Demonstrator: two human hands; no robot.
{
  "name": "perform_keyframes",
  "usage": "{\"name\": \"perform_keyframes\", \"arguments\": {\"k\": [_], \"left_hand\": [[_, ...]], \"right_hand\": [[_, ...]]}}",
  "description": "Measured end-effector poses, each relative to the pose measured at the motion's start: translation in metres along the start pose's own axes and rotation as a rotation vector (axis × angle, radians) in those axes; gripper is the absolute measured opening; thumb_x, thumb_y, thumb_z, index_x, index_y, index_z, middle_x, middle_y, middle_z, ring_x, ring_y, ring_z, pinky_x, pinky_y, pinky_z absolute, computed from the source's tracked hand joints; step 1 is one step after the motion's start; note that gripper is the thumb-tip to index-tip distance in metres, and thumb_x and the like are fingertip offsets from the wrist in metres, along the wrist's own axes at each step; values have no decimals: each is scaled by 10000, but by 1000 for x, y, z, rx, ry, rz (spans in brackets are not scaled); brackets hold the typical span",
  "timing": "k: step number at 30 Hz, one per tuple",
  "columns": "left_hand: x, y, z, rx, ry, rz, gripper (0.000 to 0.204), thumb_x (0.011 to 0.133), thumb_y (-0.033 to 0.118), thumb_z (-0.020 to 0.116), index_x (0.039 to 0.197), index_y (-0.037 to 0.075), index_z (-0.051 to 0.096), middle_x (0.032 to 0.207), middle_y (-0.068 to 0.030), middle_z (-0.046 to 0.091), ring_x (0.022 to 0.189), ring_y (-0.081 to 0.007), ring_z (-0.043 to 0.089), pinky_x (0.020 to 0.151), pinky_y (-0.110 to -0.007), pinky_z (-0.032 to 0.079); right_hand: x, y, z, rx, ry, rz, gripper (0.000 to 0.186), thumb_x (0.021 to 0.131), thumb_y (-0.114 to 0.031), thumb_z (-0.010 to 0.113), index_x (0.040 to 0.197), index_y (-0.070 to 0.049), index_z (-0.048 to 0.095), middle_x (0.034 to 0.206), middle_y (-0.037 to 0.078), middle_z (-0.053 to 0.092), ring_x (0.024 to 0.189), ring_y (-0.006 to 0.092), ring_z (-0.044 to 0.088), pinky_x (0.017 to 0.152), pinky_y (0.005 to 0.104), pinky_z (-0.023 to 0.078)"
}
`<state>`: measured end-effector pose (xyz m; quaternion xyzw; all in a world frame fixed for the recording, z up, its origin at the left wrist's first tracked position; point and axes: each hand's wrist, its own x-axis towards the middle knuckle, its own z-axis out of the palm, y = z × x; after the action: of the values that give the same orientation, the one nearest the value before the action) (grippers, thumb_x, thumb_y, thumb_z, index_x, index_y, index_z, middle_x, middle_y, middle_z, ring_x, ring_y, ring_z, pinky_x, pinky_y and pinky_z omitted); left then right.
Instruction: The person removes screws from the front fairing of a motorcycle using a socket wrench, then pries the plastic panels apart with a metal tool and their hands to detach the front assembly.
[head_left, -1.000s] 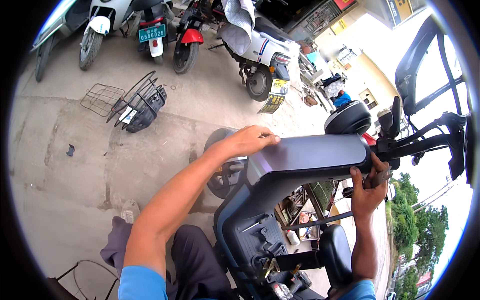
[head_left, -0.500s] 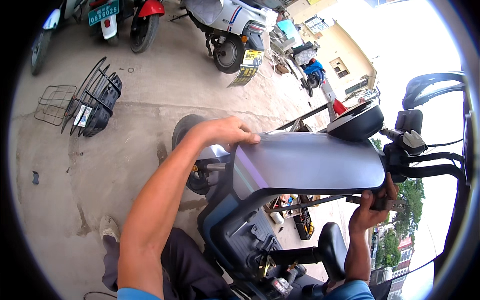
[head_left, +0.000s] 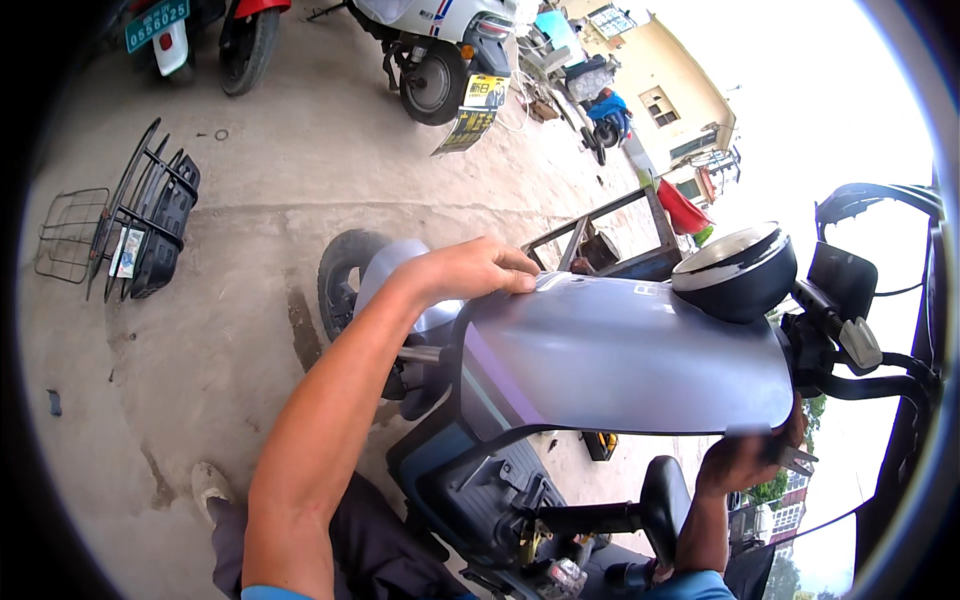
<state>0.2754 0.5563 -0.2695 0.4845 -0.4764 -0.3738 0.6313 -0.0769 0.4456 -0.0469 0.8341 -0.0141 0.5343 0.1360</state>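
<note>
Head view: left hand (head_left: 470,270) lies flat, fingers spread, on the far edge of a grey panel (head_left: 620,355), apparently steadying it against the scooter (head_left: 480,480) front. Right hand (head_left: 740,462) grips the panel's near right edge from below, fingers curled; it looks to hold a small tool too, though blur prevents confirming. One headlamp (head_left: 735,270) sits right of the panel. One front wheel (head_left: 340,280) shows. Two wire baskets (head_left: 120,240) lie far left. Three parked scooters (head_left: 430,50) stand beyond.
</note>
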Motion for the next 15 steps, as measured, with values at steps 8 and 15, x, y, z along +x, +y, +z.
{"name": "perform_keyframes", "arguments": {"k": [8, 15], "left_hand": [[9, 2, 15, -121, 44, 36, 491, 1023, 315, 729, 1429, 42, 696, 1334, -141, 744, 1235, -212, 677, 1131, -348, 476], [-1, 12, 23, -10, 108, 57, 481, 1055, 317, 688, 1439, 26, 680, 1362, -173, 724, 1254, -240, 674, 1119, -370, 497]], "right_hand": [[-4, 13, 6, 77, 88, 52, 615, 992, -339, 657, 1427, 82, 549, 1351, 169, 599, 1264, 245, 510, 1097, 448, 382], [-5, 25, -2, 117, 12, -26, 692, 1026, -486, 676, 1475, 20, 534, 1404, 165, 633, 1312, 268, 595, 1121, 479, 456]]}}
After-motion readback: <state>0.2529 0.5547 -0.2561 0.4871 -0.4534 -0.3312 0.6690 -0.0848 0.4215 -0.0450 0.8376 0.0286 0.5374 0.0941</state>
